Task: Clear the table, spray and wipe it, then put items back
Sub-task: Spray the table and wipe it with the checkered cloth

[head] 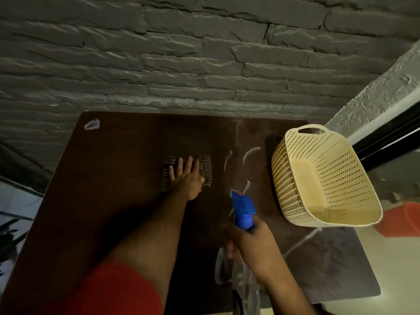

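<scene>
Left hand (186,177) lies flat, fingers spread, pressing a striped cloth (205,170) onto the dark table (113,189). Right hand (252,243) is clenched around a blue-headed spray bottle (243,211); cream perforated basket (322,178) stands at the right edge

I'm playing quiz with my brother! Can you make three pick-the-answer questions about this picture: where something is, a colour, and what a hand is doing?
1. Where is the basket?
A. right edge of the table
B. on the floor
C. on the wall

2. What colour is the spray bottle top?
A. green
B. blue
C. white

3. What is the left hand doing?
A. hanging in the air
B. holding the basket
C. pressing flat on the cloth

Answers: 1 A, it sits at the table's right side. 2 B, the nozzle is blue, held in the right hand. 3 C, the fingers are spread on the striped cloth.
</scene>
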The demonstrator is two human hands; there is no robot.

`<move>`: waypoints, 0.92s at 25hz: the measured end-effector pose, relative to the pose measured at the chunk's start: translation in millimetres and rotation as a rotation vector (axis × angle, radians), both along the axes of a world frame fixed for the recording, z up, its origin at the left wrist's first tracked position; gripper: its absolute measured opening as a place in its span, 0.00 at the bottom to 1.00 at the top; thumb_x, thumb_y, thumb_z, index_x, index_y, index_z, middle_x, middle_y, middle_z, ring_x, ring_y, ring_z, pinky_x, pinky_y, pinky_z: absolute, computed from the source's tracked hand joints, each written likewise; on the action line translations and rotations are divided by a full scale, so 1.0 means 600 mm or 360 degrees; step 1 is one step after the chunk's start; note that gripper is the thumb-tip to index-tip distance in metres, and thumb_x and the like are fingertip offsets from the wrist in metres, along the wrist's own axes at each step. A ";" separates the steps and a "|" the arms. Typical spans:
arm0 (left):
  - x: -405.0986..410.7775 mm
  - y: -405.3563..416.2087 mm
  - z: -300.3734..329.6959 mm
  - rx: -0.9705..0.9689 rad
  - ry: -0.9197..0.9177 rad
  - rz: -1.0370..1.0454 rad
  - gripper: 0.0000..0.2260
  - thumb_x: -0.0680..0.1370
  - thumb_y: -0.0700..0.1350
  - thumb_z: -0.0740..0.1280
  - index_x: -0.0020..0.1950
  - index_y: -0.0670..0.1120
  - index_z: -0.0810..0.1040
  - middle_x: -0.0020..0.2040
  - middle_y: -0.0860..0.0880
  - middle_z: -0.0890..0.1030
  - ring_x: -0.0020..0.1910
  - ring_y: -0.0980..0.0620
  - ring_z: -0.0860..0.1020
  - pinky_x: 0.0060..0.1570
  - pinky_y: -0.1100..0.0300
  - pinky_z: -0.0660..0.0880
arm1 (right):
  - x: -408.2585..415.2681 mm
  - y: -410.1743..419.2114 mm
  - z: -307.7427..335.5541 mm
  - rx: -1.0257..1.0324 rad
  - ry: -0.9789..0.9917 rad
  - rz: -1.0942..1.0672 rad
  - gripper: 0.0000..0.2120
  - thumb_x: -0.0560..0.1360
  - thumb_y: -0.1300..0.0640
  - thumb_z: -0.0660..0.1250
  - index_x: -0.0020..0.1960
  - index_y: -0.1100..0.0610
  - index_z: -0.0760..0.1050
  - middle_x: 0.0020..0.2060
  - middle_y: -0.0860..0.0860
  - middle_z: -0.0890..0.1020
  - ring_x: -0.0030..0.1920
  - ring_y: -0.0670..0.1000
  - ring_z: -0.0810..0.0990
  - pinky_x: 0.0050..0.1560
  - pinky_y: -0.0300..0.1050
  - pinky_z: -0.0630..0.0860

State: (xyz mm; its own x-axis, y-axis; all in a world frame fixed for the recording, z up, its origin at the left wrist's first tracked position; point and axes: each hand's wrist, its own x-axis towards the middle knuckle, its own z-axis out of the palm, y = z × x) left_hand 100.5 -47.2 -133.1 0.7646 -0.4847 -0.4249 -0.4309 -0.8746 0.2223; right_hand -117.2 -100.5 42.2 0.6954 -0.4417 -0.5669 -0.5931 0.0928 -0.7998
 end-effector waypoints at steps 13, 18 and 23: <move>0.081 0.024 -0.012 -0.0075 -0.0095 0.0095 0.26 0.83 0.56 0.49 0.79 0.54 0.47 0.80 0.52 0.44 0.78 0.45 0.40 0.74 0.40 0.39 | 0.050 0.013 -0.027 0.0001 0.0117 -0.0125 0.07 0.71 0.61 0.71 0.41 0.59 0.72 0.24 0.56 0.76 0.24 0.51 0.74 0.28 0.41 0.72; -0.085 0.090 -0.018 -0.0261 -0.0286 -0.0491 0.25 0.80 0.54 0.57 0.77 0.56 0.58 0.79 0.52 0.56 0.78 0.45 0.51 0.74 0.40 0.47 | 0.043 0.033 -0.021 0.0069 0.0122 -0.0209 0.06 0.72 0.63 0.71 0.44 0.61 0.74 0.26 0.57 0.75 0.25 0.50 0.73 0.27 0.41 0.72; -0.100 0.145 -0.023 -0.0222 -0.0320 -0.0729 0.25 0.80 0.56 0.54 0.77 0.57 0.56 0.79 0.53 0.56 0.78 0.48 0.51 0.74 0.42 0.46 | 0.049 0.035 -0.024 0.0037 0.0126 -0.0172 0.05 0.72 0.63 0.70 0.44 0.61 0.74 0.26 0.56 0.75 0.26 0.50 0.73 0.29 0.43 0.73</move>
